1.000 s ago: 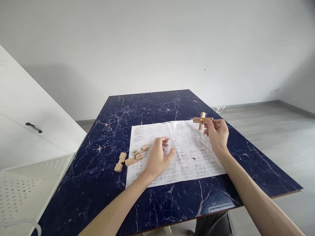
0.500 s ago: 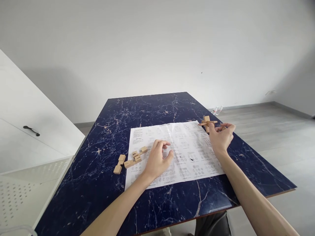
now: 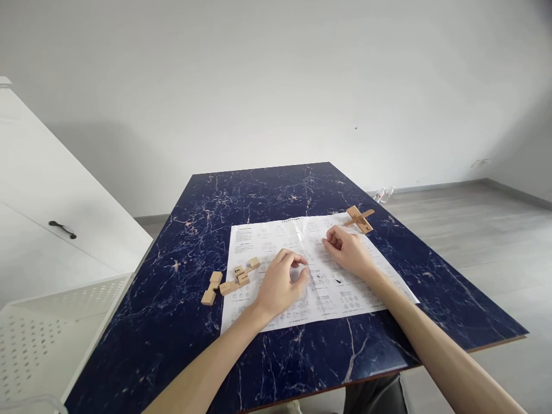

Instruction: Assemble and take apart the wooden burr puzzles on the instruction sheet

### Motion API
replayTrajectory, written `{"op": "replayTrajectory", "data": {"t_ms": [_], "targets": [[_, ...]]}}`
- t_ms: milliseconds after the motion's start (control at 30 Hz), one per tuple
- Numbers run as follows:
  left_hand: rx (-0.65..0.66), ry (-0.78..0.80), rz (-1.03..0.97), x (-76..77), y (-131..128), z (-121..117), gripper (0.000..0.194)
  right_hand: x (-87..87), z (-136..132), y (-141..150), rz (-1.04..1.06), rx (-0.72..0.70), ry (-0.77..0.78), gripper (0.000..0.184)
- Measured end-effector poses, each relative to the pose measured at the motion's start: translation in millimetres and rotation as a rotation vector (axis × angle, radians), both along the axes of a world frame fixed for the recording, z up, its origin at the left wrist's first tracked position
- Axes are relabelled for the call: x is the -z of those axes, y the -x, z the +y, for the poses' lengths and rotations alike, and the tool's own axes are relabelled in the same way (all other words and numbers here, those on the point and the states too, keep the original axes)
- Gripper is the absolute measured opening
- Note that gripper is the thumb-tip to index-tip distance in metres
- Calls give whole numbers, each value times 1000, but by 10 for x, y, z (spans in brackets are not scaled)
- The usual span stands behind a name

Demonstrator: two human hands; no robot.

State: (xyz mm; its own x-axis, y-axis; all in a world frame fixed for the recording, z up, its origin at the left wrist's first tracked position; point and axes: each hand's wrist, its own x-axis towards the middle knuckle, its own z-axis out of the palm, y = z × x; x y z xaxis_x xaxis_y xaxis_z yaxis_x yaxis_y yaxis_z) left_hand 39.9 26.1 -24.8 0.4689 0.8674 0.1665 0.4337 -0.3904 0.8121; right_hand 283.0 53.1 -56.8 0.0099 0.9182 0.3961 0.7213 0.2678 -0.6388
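Note:
My left hand (image 3: 283,283) rests on the printed paper sheet (image 3: 254,230) with loosely bent fingers, thumb and forefinger apart and nothing between them. Over the right half of the sheet, my right hand (image 3: 350,251) has its fingers curled in towards the thumb; no object shows in them. Just beyond it, a cross of interlocked wooden puzzle pieces (image 3: 359,219) lies at the sheet's upper right edge, a "2" marked on one piece. To the left of my left hand lie several notched wooden puzzle pieces (image 3: 238,277), one marked "3". Another notched wooden piece (image 3: 211,288) lies beside the sheet.
The dark blue marbled table (image 3: 259,192) extends beyond the sheet to a white wall (image 3: 276,86). On the left stand a white cabinet (image 3: 34,172) with a black handle and a perforated white surface (image 3: 26,356). Clear bottles (image 3: 383,194) show past the table's right edge.
My right hand has let go of the crossed wooden pieces and moved left and nearer over the sheet. The cross now lies turned at the sheet's edge. My left hand stays nearly in place.

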Motion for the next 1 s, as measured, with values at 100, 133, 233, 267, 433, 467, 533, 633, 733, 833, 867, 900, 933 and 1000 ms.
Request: {"op": "replayTrajectory", "data": {"t_ms": [100,133,233,267,433,467,533,633,733,833,867,900,933,1000], "targets": [[13,-13,16,-17,3,-13,9,4,11,-12,-7,1,8,10],[24,-27,23,-18,5,-18,9,7,14,-14,-11,-4,14,10],[63,-126,60,-4,11,-30,9,16,19,-12,-19,-17,27,10],[70,-175,84,2,12,-32,9,19,20,-10,-20,-19,30,10],[63,-395,218,-42,29,-39,12,28,17,-15,-26,-29,39,11],[54,-425,245,-72,52,-46,13,31,17,-19,-27,-31,41,11],[13,-472,308,-140,145,-77,14,39,16,-28,-28,-29,47,11],[-77,-496,352,-211,417,-164,24,53,18,-35,-24,-21,56,13],[-246,-525,403,-191,802,-280,34,67,20,-33,-20,-20,66,14],[-427,-537,487,-117,1182,-405,51,77,17,-30,-16,-25,75,16],[-462,-536,514,-95,1291,-446,58,79,15,-30,-16,-27,79,16],[-481,-518,534,-79,1389,-487,64,80,13,-29,-16,-30,83,15],[-494,-486,546,-70,1475,-525,69,80,11,-29,-16,-32,86,15],[-477,-410,544,-68,1613,-591,72,78,10,-26,-18,-33,88,14]]}}
